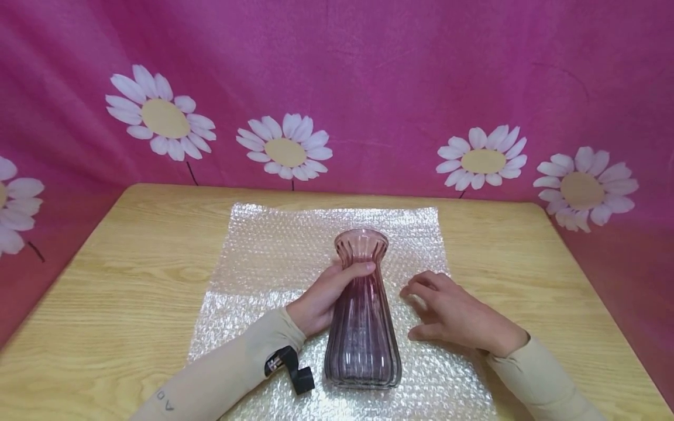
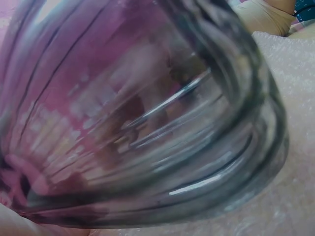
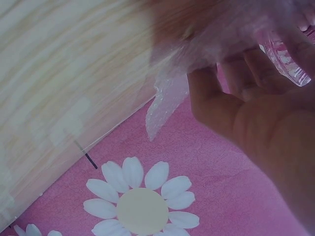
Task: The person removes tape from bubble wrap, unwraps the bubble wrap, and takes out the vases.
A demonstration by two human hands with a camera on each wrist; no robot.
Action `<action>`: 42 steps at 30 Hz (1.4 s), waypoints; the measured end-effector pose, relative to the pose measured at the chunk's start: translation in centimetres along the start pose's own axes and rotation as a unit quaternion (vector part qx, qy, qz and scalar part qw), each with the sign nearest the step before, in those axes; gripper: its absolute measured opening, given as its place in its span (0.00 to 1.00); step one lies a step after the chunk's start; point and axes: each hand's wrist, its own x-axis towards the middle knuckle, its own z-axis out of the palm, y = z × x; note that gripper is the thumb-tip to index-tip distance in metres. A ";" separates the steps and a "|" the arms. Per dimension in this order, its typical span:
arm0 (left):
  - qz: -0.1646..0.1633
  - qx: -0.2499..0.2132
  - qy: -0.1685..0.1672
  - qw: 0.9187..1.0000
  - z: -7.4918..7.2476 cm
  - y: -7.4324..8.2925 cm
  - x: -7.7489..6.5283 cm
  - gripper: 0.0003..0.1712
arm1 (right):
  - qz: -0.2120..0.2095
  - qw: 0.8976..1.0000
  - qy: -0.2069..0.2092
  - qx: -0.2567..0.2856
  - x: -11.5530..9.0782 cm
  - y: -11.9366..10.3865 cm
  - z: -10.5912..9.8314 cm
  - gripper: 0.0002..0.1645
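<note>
My left hand (image 1: 320, 297) grips a ribbed glass vase (image 1: 362, 336) round its neck, thumb across the front. The vase shades from pink at the flared rim to purple-grey at the base. It stands over a sheet of bubble wrap (image 1: 253, 327); whether its base touches the sheet I cannot tell. Its thick base fills much of the left wrist view. To the right of the vase, my right hand (image 1: 458, 313) hovers over or rests on the wrap's right side, fingers loosely bent and apart from the glass. The right wrist view shows the bent fingers (image 3: 204, 93) by the wrap.
The bubble wrap lies across the middle of a wood-grain table (image 1: 105, 292). Behind the table hangs a pink cloth (image 1: 379, 76) printed with white daisies. A black wrist mount (image 1: 295, 368) sticks out from the left sleeve (image 1: 237, 365), close to the vase.
</note>
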 end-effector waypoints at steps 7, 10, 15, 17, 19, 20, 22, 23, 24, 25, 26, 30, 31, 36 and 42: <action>0.005 0.010 0.005 1.000 -0.1 0.0 -0.1 0.24 | -0.005 1.000 0.000 0.004 0.2 0.0 -0.1 0.37; 0.006 0.016 0.006 1.000 -0.1 0.0 -0.2 0.23 | -0.011 1.000 0.002 0.001 0.3 0.0 0.1 0.37; 0.005 0.021 0.009 1.000 -0.5 0.0 -0.3 0.20 | -0.019 1.000 0.004 -0.006 0.7 0.1 0.5 0.37; 0.006 0.023 0.009 1.000 -0.6 0.1 -0.3 0.18 | -0.019 1.000 0.003 -0.006 0.9 0.1 0.5 0.37; 0.007 0.025 0.009 1.000 -0.6 0.1 -0.4 0.16 | -0.018 1.000 0.001 -0.008 1.0 0.1 0.5 0.37; 0.008 0.025 0.008 1.000 -0.6 0.1 -0.3 0.15 | -0.019 1.000 0.001 -0.008 1.0 0.1 0.5 0.37; 0.009 0.025 0.008 1.000 -0.6 0.2 -0.3 0.13 | -0.023 1.000 0.004 -0.010 1.1 0.2 0.5 0.37; 0.009 0.024 0.010 1.000 -0.6 0.2 -0.3 0.13 | -0.024 1.000 0.006 -0.011 1.1 0.2 0.4 0.37; 0.009 0.023 0.011 1.000 -0.5 0.2 -0.3 0.13 | -0.026 1.000 0.008 -0.012 1.1 0.2 0.4 0.37; 0.010 0.023 0.012 1.000 -0.5 0.3 -0.2 0.13 | -0.029 0.999 0.010 -0.013 1.1 0.2 0.3 0.37; 0.010 0.023 0.013 1.000 -0.4 0.3 -0.2 0.14 | -0.030 0.999 0.012 -0.013 1.0 0.2 0.3 0.37; 0.009 0.027 0.015 0.999 -0.2 0.2 -0.2 0.20 | -0.021 1.000 0.006 -0.007 0.8 0.2 0.1 0.36; 0.008 0.028 0.015 0.999 -0.2 0.2 -0.2 0.22 | -0.017 1.000 0.003 -0.005 0.7 0.2 0.1 0.36; 0.009 0.030 0.009 0.999 0.0 0.1 -0.3 0.22 | -0.007 1.000 0.000 -0.007 0.3 0.0 0.2 0.35; 0.014 0.025 0.000 1.000 0.4 0.1 -0.3 0.21 | -0.004 1.000 0.003 -0.011 -0.1 0.0 0.0 0.35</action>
